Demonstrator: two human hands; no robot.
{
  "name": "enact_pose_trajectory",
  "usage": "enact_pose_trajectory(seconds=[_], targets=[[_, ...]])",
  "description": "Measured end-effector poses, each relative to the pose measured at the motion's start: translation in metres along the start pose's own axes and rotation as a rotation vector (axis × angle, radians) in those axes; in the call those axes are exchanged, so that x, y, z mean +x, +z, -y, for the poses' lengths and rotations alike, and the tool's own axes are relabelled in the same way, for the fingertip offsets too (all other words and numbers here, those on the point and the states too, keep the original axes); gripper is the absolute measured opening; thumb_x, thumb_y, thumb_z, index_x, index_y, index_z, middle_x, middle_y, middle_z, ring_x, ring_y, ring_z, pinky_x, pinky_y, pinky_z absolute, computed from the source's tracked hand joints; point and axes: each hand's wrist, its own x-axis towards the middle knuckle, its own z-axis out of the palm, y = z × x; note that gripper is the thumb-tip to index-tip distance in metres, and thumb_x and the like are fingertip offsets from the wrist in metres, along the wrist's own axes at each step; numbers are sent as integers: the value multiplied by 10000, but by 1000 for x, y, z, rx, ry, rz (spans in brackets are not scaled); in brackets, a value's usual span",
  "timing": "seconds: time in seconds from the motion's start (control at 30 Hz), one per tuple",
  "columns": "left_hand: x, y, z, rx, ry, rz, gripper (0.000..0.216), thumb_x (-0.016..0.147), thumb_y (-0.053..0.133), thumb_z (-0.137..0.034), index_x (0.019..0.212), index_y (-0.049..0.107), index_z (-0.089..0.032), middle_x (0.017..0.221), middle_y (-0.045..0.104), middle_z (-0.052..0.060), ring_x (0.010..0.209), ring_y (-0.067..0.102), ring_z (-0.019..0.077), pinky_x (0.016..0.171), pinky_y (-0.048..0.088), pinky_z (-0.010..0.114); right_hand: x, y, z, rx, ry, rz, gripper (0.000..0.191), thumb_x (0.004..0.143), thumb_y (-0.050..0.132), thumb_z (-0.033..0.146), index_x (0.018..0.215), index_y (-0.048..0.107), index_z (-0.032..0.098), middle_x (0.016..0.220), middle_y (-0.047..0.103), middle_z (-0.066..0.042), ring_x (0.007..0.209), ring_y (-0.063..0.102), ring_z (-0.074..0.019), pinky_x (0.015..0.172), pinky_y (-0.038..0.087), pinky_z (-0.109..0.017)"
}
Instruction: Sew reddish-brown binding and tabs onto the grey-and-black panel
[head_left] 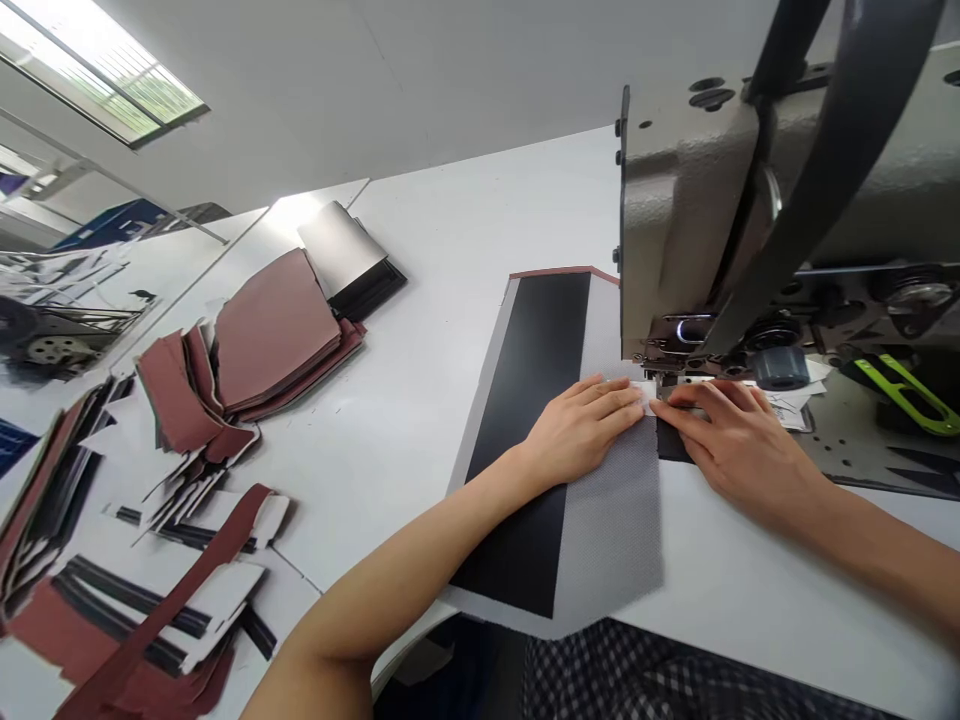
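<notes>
Two blue bins (112,222) — contents unclear — sit left of the gray panel (611,540).

from the head, the view looks forward and down, near the fingers (624,400).

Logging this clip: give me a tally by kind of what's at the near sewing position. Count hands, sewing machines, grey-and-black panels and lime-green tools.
Hands: 2 (left hand, right hand)
Sewing machine: 1
Grey-and-black panel: 1
Lime-green tool: 1
Total: 5
</notes>
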Motion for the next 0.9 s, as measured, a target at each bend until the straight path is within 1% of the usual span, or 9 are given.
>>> enact_pose_trajectory(seconds=[0.2,0.3,0.4,0.57,0.67,0.73,0.77,0.83,0.9], targets=[[1,-2,-1,-32,-37,28,327,1059,390,-198,1246,658,-201,1406,652,61,1353,576,203,1173,442,431,-4,4,0,-5,61,30,395,1019,418,196,1307,677,272,1180,626,-92,1076,564,-273,917,430,-440],[4,-1,4,-61,-50,43,329,1035,415,-181,1262,653,-201,1414,645,67,1345,579,207,1170,440,445,-3,5,0,-18,68,19,399,1020,402,186,1306,673,249,1173,624,-96,1077,568,-275,896,427,-432],[11,1,13,-81,-64,48,329,1007,442,-142,1243,663,-201,1399,656,62,1333,584,201,1156,449,420,-1,5,-1,-23,58,-1,393,1012,418,175,1318,661,222,1156,628,-103,1065,581,-273,879,429,-433],[24,5,27,-67,-78,15,308,985,470,-107,1189,685,-191,1291,712,64,1300,597,202,1096,481,368,-4,2,3,20,-53,-1,344,981,464,148,1221,702,207,1094,655,-100,989,583,-263,914,465,-451],[27,4,30,-64,-62,7,320,958,484,-76,1187,684,-177,1198,743,63,1217,636,201,1063,499,364,-12,-12,5,55,-108,16,355,948,480,101,1213,694,201,1129,674,-90,1004,597,-254,921,488,-429],[26,3,30,-44,-41,-6,324,953,484,-65,1182,686,-174,1161,752,64,1182,649,205,1054,505,372,-23,-27,-2,23,-64,-6,360,954,468,97,1226,678,205,1146,688,-81,1008,623,-243,892,504,-403],[25,2,29,-26,-34,-20,323,955,482,-65,1177,687,-177,1156,752,66,1184,646,211,1060,502,386,-29,-36,-9,-28,-9,-27,346,966,458,115,1223,672,203,1139,696,-83,998,639,-245,849,513,-394],[23,-2,25,9,-25,-63,312,959,484,-76,1167,690,-184,1178,744,76,1206,633,228,1068,497,416,-43,-57,-26,-190,142,-60,323,991,428,180,1211,663,195,1131,706,-106,962,665,-273,723,511,-398],[20,-7,18,18,-24,-105,306,952,495,-80,1168,687,-181,1230,726,85,1213,625,239,1047,511,419,-55,-74,-45,-363,295,-46,335,995,394,234,1199,656,185,1138,705,-139,903,674,-315,611,465,-414]])
